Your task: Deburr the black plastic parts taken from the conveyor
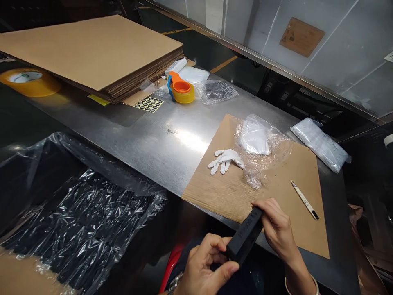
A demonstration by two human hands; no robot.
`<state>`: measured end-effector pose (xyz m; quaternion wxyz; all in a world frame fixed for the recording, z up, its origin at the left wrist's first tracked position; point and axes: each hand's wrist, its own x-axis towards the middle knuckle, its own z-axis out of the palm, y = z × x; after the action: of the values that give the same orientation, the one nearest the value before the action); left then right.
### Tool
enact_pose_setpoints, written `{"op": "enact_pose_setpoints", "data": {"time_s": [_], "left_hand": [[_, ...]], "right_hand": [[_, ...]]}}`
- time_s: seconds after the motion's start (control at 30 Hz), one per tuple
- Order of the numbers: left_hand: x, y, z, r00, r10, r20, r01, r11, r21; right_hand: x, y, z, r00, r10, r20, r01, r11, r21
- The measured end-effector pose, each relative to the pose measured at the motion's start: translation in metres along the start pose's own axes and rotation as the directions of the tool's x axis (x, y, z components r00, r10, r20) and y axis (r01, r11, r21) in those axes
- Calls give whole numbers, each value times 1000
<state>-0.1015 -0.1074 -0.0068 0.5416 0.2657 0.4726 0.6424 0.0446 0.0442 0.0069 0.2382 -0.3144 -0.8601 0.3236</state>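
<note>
Both my hands hold a black rectangular block (245, 237) with embossed lettering, low in the head view at the table's near edge. My left hand (205, 266) grips its near end between thumb and fingers. My right hand (276, 227) closes over its far end, above a brown cardboard sheet (227, 192). On that sheet lie a white glove (225, 160), a crumpled clear plastic bag (260, 147) with white contents, and a thin white craft knife (305, 200).
A plastic-lined bin of black wrapped items (76, 221) stands at left. On the steel table (147, 139) are a stack of flat cardboard (92, 53), an orange tape dispenser (181, 88), a sticker sheet (149, 103), a yellow tape roll (29, 81) and bagged items (321, 143).
</note>
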Motion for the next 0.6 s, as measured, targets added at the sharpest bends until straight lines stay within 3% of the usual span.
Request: {"op": "enact_pose_setpoints", "data": {"time_s": [0.27,0.5,0.6], "left_hand": [[-2,1,-2,995,-49,-91,60,990,125],[0,-5,0,996,-13,-83,13,1000,3],[6,-10,-4,995,-28,-95,40,992,116]], "right_hand": [[4,1,3,1000,-8,9,8,1000,25],[10,2,4,1000,-11,17,11,1000,16],[18,10,8,999,-19,44,20,1000,-24]]}}
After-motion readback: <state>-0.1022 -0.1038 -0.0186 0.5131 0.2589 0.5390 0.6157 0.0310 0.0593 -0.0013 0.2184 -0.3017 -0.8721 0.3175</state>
